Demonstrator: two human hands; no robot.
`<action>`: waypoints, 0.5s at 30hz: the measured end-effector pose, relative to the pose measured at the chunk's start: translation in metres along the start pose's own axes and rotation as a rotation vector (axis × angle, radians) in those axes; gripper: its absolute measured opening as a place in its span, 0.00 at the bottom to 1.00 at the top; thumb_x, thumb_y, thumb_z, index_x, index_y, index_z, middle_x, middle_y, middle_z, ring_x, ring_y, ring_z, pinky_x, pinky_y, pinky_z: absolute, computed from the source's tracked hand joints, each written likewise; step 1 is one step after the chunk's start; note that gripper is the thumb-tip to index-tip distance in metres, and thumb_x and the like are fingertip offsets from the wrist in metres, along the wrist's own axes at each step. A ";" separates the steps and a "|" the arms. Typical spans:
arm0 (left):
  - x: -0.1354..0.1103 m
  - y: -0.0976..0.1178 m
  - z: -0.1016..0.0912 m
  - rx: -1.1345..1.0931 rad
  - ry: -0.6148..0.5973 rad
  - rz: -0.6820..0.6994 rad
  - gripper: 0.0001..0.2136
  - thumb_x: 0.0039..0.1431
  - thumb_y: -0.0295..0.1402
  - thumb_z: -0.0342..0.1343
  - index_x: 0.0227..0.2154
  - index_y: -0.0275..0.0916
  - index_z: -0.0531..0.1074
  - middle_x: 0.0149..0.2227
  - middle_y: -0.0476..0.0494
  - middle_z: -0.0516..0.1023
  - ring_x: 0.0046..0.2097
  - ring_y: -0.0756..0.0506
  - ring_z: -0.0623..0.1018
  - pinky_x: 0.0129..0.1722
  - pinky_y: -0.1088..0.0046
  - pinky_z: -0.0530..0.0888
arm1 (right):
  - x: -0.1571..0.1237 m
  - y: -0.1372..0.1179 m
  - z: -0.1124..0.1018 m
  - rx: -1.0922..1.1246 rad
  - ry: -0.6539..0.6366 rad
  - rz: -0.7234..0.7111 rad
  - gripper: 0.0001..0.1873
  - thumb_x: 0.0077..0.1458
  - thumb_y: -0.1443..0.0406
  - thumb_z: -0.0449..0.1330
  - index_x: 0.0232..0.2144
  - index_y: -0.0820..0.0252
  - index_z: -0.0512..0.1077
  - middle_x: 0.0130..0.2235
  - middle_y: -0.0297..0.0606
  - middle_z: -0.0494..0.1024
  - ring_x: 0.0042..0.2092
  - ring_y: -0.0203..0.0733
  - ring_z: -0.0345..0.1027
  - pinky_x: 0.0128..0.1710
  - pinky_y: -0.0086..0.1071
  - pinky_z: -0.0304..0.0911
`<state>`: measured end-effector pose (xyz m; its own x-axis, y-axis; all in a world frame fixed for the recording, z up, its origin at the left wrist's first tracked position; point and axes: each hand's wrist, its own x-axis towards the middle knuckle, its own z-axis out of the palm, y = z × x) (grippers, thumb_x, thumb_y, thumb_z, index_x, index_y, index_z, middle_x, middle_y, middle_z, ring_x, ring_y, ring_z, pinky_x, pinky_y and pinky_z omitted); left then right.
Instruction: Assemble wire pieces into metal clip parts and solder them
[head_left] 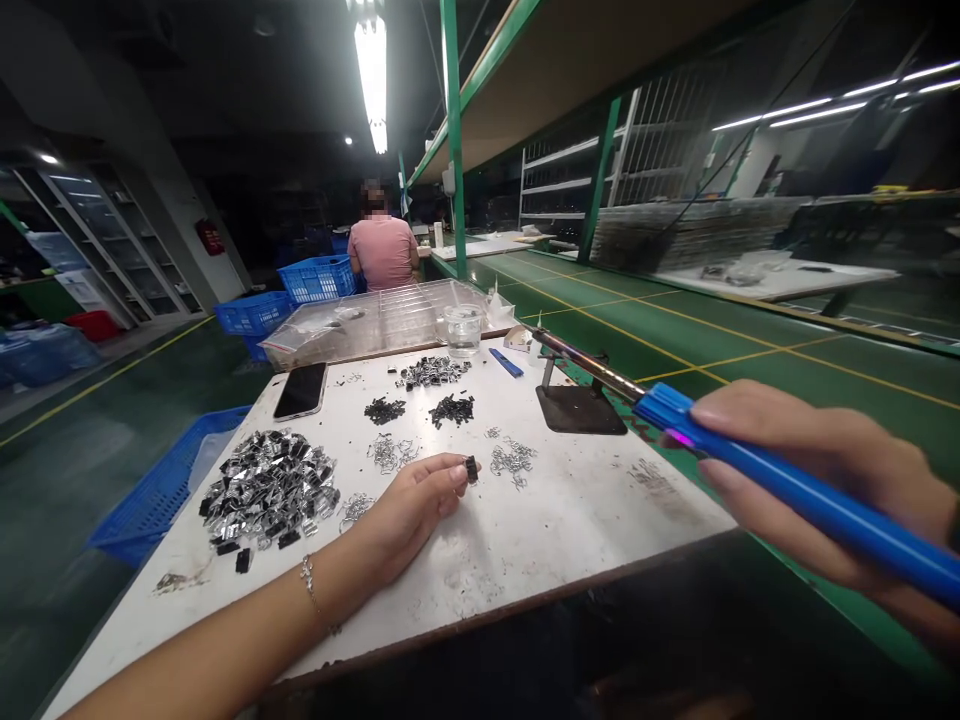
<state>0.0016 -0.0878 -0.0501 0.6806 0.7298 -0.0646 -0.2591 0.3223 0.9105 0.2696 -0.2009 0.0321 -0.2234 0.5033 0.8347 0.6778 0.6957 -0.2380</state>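
Observation:
Between the thumb and fingers of my left hand (424,495) is a small black plastic part (472,469), held just above the white table (540,540). My right hand (817,480) grips the blue handle of a soldering iron (697,425). The iron's metal shaft reaches over a dark metal stand (581,408), and I cannot tell whether it rests there. Small metal pieces (514,460) lie just right of my left hand, with another metal heap (391,453) beyond it. Two piles of tiny black pieces (452,409) sit farther back.
A large heap of black and silver parts (274,485) covers the table's left. Behind are a phone (301,390), a clear cup (463,330), a blue tool (506,362) and a transparent tray (375,315). Blue crates (169,480) stand left; a person (382,250) sits ahead.

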 end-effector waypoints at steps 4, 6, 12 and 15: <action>0.000 0.000 -0.001 0.022 -0.011 -0.005 0.08 0.54 0.34 0.60 0.30 0.33 0.73 0.30 0.48 0.63 0.30 0.52 0.59 0.31 0.77 0.58 | 0.001 -0.027 0.014 0.304 0.281 0.429 0.05 0.51 0.66 0.63 0.29 0.54 0.69 0.23 0.33 0.69 0.23 0.39 0.63 0.21 0.33 0.55; -0.001 0.000 -0.001 0.043 -0.016 -0.005 0.08 0.55 0.35 0.59 0.30 0.33 0.72 0.29 0.48 0.62 0.30 0.52 0.59 0.31 0.76 0.58 | 0.000 -0.032 0.019 0.429 0.280 0.553 0.10 0.52 0.65 0.63 0.24 0.55 0.65 0.22 0.31 0.68 0.22 0.37 0.62 0.20 0.32 0.55; -0.001 0.000 -0.001 0.048 -0.038 -0.014 0.09 0.55 0.35 0.59 0.27 0.33 0.69 0.27 0.49 0.60 0.28 0.52 0.58 0.30 0.75 0.58 | -0.008 -0.030 0.021 0.376 -0.025 0.457 0.12 0.55 0.68 0.58 0.22 0.55 0.62 0.20 0.29 0.67 0.21 0.36 0.63 0.18 0.29 0.56; -0.001 -0.001 -0.001 0.051 -0.034 -0.015 0.09 0.54 0.35 0.59 0.27 0.34 0.69 0.27 0.49 0.60 0.28 0.52 0.58 0.31 0.75 0.58 | -0.008 -0.031 0.020 0.227 -0.048 0.404 0.12 0.54 0.68 0.59 0.22 0.55 0.61 0.21 0.30 0.68 0.21 0.36 0.63 0.17 0.28 0.55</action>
<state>0.0007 -0.0879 -0.0518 0.7074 0.7038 -0.0656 -0.2137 0.3014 0.9292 0.2360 -0.2166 0.0226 -0.0090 0.7762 0.6304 0.5475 0.5314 -0.6464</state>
